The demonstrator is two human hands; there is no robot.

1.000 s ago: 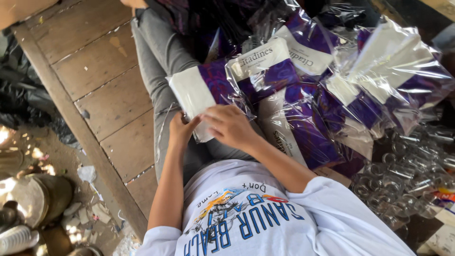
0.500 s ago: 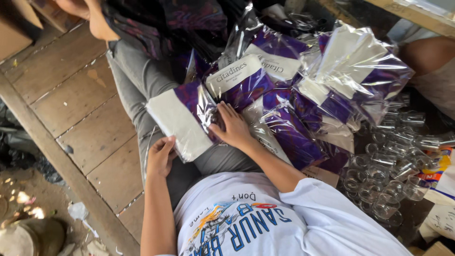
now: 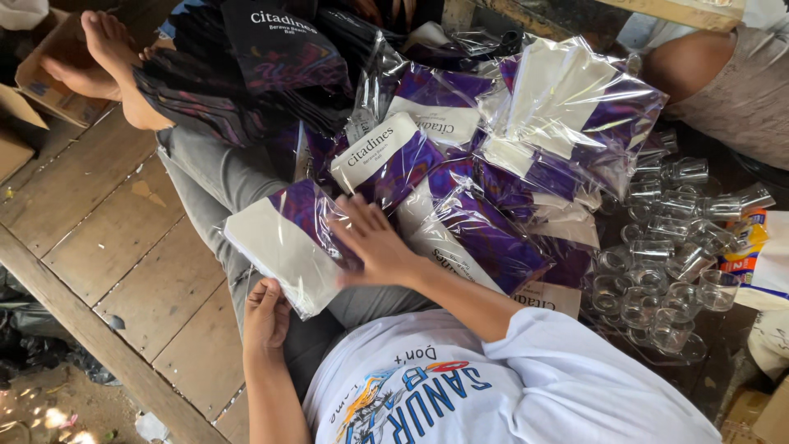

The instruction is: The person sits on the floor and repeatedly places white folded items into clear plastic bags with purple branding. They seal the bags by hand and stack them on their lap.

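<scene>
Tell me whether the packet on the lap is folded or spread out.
Folded: the packet is a compact white-and-purple rectangle inside clear wrap, right hand flat on it.

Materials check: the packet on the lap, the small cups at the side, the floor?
Packet: folded purple and white cloth, likely woven fabric, in a clear glossy plastic bag that crinkles and glares. Small cups: transparent, glass or clear plastic, cannot tell which. Floor: bare wooden planks, matte, worn, with visible seams.

worn wooden plank floor (image 3: 107, 238), daylight
</scene>
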